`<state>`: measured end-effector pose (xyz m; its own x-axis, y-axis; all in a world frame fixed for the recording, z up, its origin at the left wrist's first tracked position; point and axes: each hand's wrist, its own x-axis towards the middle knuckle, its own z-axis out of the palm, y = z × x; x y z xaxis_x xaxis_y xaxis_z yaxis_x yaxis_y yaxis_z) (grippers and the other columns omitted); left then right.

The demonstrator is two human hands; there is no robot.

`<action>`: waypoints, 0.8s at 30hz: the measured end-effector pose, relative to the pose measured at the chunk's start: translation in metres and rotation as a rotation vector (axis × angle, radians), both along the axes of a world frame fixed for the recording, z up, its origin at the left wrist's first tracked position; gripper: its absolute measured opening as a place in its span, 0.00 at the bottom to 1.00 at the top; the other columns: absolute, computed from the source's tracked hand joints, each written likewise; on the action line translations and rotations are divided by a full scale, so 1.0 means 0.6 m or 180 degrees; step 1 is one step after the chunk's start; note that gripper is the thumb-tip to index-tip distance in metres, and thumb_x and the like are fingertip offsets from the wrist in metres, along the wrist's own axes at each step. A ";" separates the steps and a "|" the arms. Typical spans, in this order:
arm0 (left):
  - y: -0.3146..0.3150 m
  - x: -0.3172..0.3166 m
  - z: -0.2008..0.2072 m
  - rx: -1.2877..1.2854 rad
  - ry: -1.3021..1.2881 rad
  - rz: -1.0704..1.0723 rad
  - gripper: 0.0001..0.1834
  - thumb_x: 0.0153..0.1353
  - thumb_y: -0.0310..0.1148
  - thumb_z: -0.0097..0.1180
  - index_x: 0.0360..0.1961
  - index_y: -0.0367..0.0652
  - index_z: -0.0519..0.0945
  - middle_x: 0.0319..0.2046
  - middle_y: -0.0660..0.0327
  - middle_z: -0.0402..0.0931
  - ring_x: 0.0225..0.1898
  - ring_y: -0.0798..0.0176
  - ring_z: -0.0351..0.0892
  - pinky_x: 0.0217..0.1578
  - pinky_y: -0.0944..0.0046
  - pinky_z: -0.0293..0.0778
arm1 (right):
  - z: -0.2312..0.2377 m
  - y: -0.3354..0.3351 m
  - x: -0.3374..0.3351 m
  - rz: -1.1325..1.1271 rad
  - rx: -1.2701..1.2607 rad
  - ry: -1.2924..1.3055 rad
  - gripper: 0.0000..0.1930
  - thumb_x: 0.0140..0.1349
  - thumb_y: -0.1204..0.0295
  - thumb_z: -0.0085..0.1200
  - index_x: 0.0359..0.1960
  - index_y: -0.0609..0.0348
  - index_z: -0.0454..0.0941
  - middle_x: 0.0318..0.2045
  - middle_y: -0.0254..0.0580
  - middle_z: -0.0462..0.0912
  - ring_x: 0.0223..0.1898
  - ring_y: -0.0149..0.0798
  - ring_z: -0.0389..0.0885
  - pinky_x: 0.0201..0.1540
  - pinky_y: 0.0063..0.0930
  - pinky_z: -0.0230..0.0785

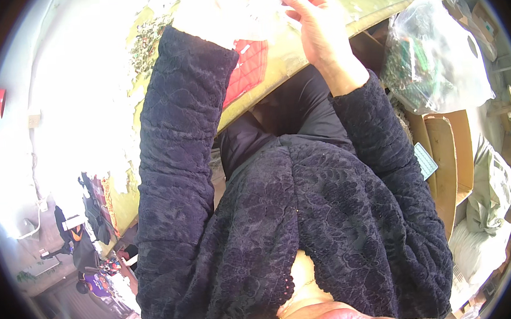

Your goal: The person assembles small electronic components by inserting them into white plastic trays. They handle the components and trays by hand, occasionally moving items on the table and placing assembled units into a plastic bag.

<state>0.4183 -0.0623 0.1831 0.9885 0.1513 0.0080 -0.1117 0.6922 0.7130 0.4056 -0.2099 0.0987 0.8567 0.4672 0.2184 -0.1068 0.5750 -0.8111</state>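
My right hand (322, 32) is over the yellow-green tabletop (288, 58) near the top of the view. Its thumb and forefinger pinch together at the edge of a bright white glare, and whatever they hold is washed out. My left hand (204, 12) reaches past the dark sleeve into the same glare, so its fingers cannot be made out. A red quilted pad (248, 70) lies on the table just below the glare, beside my left sleeve.
Small green and brown bits (145, 47) are scattered left of my left arm. To the right hangs or stands a clear plastic bag (435, 57) with green contents. Below it are an open cardboard box (449, 155), a light blue-green grid piece (425, 161) and pale sacks (488, 188).
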 end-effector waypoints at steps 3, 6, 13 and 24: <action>0.015 0.000 -0.004 -0.0108 -0.0201 -0.0370 0.18 0.74 0.36 0.39 0.55 0.36 0.74 0.48 0.50 0.80 0.50 0.47 0.79 0.54 0.44 0.75 | -0.009 -0.010 0.020 -0.0086 -0.0043 0.0002 0.09 0.64 0.73 0.58 0.43 0.61 0.80 0.35 0.31 0.82 0.36 0.25 0.75 0.41 0.20 0.66; 0.015 -0.008 -0.002 -0.0149 -0.0071 -0.0011 0.18 0.74 0.35 0.39 0.55 0.37 0.74 0.49 0.51 0.80 0.51 0.48 0.78 0.55 0.44 0.73 | -0.020 -0.021 0.032 -0.0126 -0.0006 0.0190 0.07 0.64 0.74 0.57 0.41 0.61 0.80 0.34 0.30 0.82 0.34 0.24 0.75 0.38 0.19 0.66; -0.002 -0.025 -0.002 -0.0231 0.0019 0.0216 0.18 0.74 0.34 0.38 0.56 0.39 0.74 0.50 0.54 0.80 0.53 0.48 0.77 0.56 0.45 0.73 | -0.035 -0.036 0.051 -0.0122 -0.0044 -0.0013 0.10 0.62 0.70 0.61 0.43 0.59 0.80 0.38 0.33 0.83 0.39 0.27 0.79 0.42 0.24 0.69; 0.040 -0.064 -0.029 0.0237 0.0051 0.0545 0.12 0.69 0.30 0.49 0.50 0.37 0.75 0.44 0.51 0.80 0.48 0.55 0.79 0.52 0.54 0.77 | -0.038 -0.039 0.023 -0.0344 -0.0176 0.0217 0.06 0.63 0.72 0.61 0.41 0.58 0.81 0.37 0.32 0.84 0.38 0.27 0.80 0.42 0.24 0.72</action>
